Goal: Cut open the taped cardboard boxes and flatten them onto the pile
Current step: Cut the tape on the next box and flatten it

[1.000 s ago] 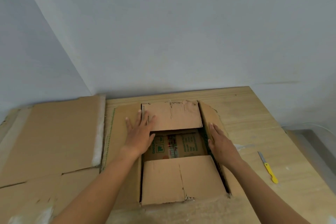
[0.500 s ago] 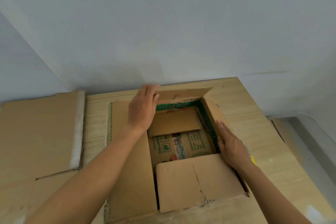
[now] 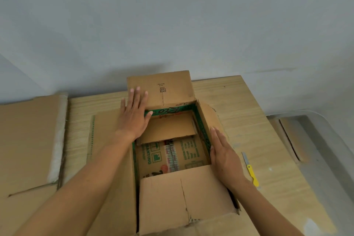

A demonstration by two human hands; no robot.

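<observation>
Cardboard, brown and worn, makes up the box [image 3: 172,155] that sits in the middle of the pale wooden counter [image 3: 249,111], its top open toward the camera. The far flap [image 3: 168,90] stands up and tilts away toward the grey wall [image 3: 172,25], with a small printed mark on it. The left flap [image 3: 111,168] lies spread flat on the counter, and the near flap [image 3: 182,197] folds out toward the person, cracked down its middle. The right flap [image 3: 214,117] leans outward. Green print runs along the inner rim, and inside, a loose inner flap [image 3: 168,128] hangs over the printed bottom, which has a taped seam down its centre.

The left hand [image 3: 134,119] lies flat over the box's far left corner, its fingers [image 3: 137,96] straight and slightly apart, the tips resting on the far flap and the thumb at the green rim. The right hand [image 3: 225,157] rests on the top edge of the right side, its fingers [image 3: 216,138] straight and close together, pointing away from the person; neither hand grips anything.

A knife [image 3: 250,169] with a yellow handle lies on the counter just beside the right hand, not touching it. The pile [image 3: 28,140] of flattened cardboard lies on the left end of the counter, apart from the box, with a strip of pale tape along its right edge.
</observation>
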